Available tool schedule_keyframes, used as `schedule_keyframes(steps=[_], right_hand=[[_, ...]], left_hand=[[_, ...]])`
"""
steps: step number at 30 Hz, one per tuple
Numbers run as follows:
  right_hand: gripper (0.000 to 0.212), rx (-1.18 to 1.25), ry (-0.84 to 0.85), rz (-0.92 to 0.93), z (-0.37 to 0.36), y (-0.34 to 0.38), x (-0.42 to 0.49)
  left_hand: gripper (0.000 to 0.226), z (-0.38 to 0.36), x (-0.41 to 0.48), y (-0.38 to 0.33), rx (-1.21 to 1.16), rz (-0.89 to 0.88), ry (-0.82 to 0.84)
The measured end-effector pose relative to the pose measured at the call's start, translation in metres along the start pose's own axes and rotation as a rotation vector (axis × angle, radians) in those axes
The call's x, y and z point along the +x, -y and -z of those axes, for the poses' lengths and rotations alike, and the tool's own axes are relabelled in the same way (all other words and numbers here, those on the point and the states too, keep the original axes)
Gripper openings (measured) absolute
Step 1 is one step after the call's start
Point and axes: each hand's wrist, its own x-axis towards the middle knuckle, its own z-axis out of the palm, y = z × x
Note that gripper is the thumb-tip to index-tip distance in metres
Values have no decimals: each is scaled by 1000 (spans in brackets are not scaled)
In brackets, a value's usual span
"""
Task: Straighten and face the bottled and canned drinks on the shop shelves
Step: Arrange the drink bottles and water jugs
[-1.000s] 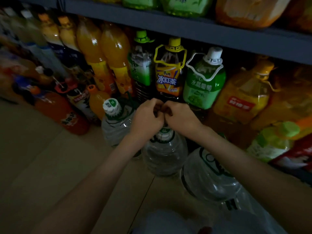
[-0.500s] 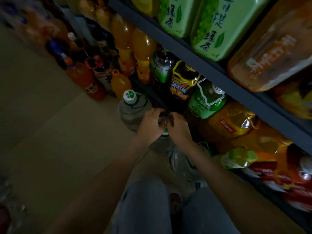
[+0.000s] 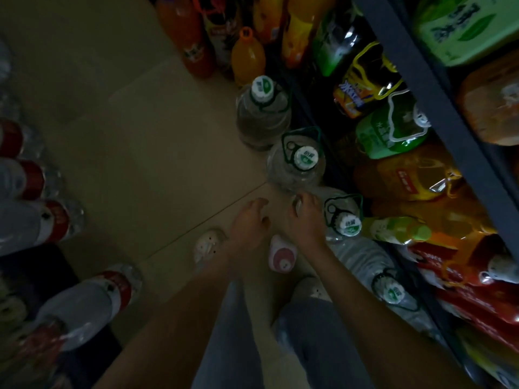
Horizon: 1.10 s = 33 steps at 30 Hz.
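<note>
Down at the foot of the dark grey metal shelf (image 3: 415,80), four big clear plastic water jugs (image 3: 261,119) with white-and-green caps stand in a row on the tan tiled floor (image 3: 140,136), each just beside the next. Every one has a green carry loop at its neck.

A person stands over them with both bare arms reaching down. The left hand (image 3: 248,226) hangs over the floor just left of the row, fingers loosely bent, holding nothing. The right hand (image 3: 304,220) is against the aisle side of the third jug (image 3: 341,203), fingers bent. In this dim light I cannot tell whether it grips or only touches.

Behind the jugs, on the bottom level, stand one dark tea bottle with a yellow handle (image 3: 362,88) and one green bottle with a white handle (image 3: 393,127).

Beyond the far jug stand one small orange bottle with an orange cap (image 3: 248,57) and one taller red-orange bottle (image 3: 193,43).

Across the aisle on the left, clear bottles with red labels (image 3: 31,179) lie stacked. Four labels show plainly, with perhaps a fifth lower down.
</note>
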Motion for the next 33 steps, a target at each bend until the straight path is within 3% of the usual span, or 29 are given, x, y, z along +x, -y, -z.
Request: schedule_keyframes(steps=[7, 10, 13, 16, 18, 21, 25, 28, 30, 33], right_hand=[[35, -79, 157, -74, -40, -68, -30], [44, -29, 202, -221, -75, -109, -38], [58, -87, 287, -339, -110, -140, -52], [76, -279, 373, -325, -139, -159, -60], [71, -320, 389, -296, -152, -165, -57], [57, -379, 361, -268, -157, -170, -48], [54, -144, 285, -258, -130, -148, -56], [59, 39, 131, -181, -80, -110, -84], [51, 173, 35, -125, -41, -78, -107], [48, 269, -39, -143, 21, -18, -141]], left_hand=[[45, -63, -24, 54, -69, 175, 7], [45, -97, -24, 93, -75, 238, 12], [46, -121, -26, 116, 15, 226, 46], [48, -140, -27, 130, 66, 193, 70], [51, -147, -25, 137, 83, 151, 86], [55, -143, -22, 137, 132, 75, 131], [68, -120, -33, 115, 185, -115, 174], [87, -96, -50, 85, 275, -310, 204], [99, -76, -67, 59, 331, -385, 238], [95, -38, -101, 14, 249, -476, 110]])
